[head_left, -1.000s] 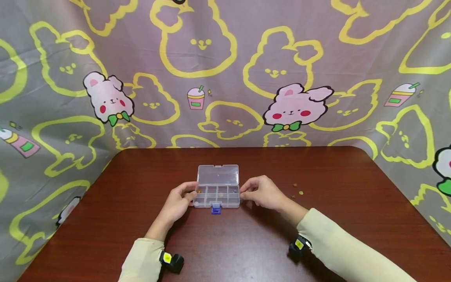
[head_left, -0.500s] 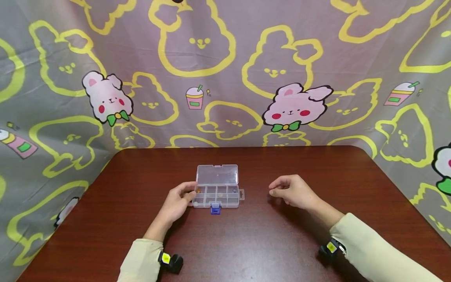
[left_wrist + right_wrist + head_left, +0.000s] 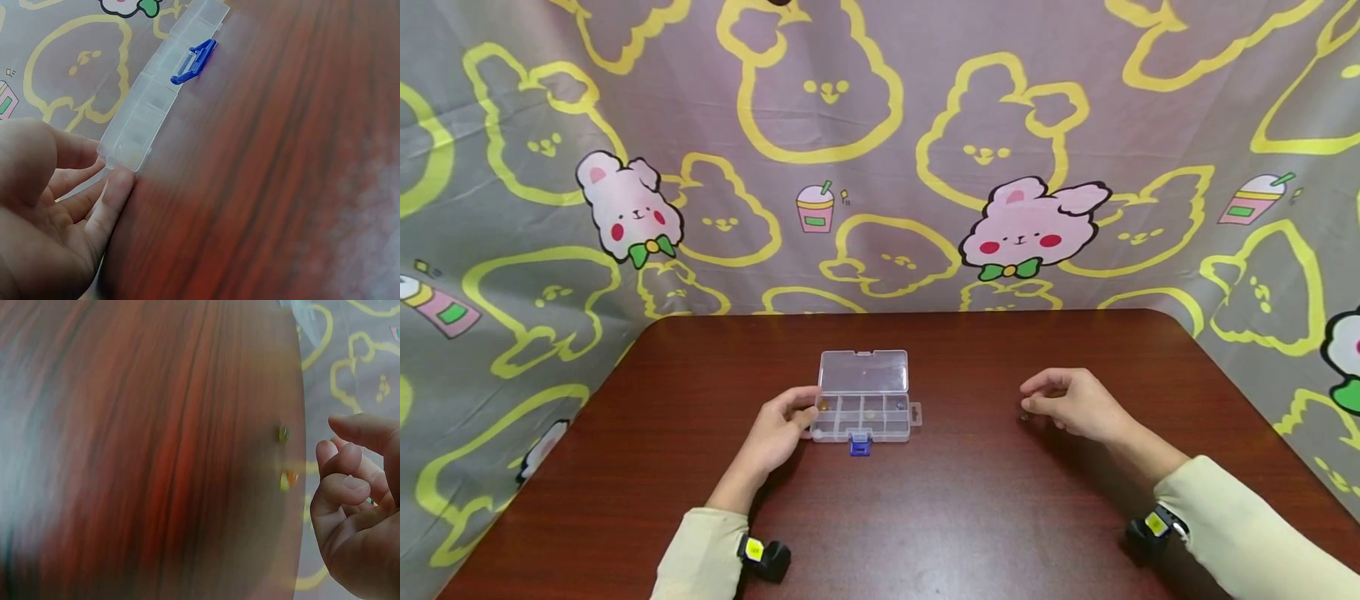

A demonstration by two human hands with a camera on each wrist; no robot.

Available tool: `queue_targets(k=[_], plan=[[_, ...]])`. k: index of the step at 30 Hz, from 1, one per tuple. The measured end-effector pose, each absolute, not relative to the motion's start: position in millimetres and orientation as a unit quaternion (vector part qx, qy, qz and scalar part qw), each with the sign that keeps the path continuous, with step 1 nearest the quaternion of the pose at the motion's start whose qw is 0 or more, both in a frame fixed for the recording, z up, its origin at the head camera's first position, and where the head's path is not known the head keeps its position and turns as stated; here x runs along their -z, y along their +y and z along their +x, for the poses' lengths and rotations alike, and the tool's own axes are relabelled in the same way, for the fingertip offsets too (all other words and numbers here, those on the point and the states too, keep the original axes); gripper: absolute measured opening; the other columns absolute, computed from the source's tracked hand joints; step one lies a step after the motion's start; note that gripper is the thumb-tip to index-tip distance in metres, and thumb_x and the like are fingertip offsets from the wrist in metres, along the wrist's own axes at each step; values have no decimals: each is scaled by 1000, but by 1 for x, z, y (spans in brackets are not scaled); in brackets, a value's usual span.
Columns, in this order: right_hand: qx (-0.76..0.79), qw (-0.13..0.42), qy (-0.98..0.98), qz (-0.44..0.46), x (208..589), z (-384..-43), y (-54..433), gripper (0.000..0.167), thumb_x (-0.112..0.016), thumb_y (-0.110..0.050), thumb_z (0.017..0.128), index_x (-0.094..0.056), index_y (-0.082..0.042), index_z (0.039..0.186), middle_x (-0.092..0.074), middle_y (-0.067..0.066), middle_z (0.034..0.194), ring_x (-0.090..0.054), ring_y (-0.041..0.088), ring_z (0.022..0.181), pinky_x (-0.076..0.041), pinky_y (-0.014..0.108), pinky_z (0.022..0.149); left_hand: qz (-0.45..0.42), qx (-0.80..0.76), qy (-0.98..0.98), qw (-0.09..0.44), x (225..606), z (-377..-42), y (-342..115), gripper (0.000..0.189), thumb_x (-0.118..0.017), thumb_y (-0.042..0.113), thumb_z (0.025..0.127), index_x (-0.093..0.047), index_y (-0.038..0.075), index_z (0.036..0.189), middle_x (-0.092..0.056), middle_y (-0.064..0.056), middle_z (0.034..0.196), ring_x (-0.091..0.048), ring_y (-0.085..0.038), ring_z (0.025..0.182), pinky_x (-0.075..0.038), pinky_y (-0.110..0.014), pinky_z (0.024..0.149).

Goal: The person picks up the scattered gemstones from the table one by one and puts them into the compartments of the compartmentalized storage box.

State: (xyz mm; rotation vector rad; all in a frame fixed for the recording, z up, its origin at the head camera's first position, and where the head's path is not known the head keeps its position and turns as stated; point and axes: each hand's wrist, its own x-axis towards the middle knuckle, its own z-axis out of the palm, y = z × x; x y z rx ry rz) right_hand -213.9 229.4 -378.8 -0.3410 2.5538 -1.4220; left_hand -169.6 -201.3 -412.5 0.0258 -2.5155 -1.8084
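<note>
A clear plastic compartment box point(image 3: 880, 436) lies on the table with its lid point(image 3: 863, 372) folded back and its blue latch point(image 3: 860, 447) hanging at the front. My left hand point(image 3: 782, 429) pinches the box's left end between thumb and fingers. Inside sit an orange bead point(image 3: 824, 406), a bluish one point(image 3: 900, 407) and a few pale ones in separate compartments. To the right, my right hand point(image 3: 1078, 404) hovers over loose beads, its fingers bent and a gap showing below the thumb. One dark greenish bead point(image 3: 282, 433) and a yellow bead point(image 3: 284, 482) beside an orange one show in the right wrist view.
A hanging tab point(image 3: 916, 414) juts from the box's right side. The brown wooden table point(image 3: 940, 517) ends at a grey cloth point(image 3: 880, 167) printed with yellow outlines and rabbits. Each wrist carries a strapped black camera point(image 3: 771, 560).
My right hand has moved right, from the box's right side to over the loose beads, uncovering the hanging tab. My left hand has stayed on the box.
</note>
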Motion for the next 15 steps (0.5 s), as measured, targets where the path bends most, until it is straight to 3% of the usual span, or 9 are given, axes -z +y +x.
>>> queue_targets(k=[15], plan=[[467,114,867,-131,389,-216,257,29,-76,-12,89,-68,3,112,-59,9,81,-47,14,56,-35,23,42,9,583,-812,20,412,-168,-201,33,-57,-1,99,-61,-2,132,-63,-21,125,-63,-29,104,-56,-33,76]])
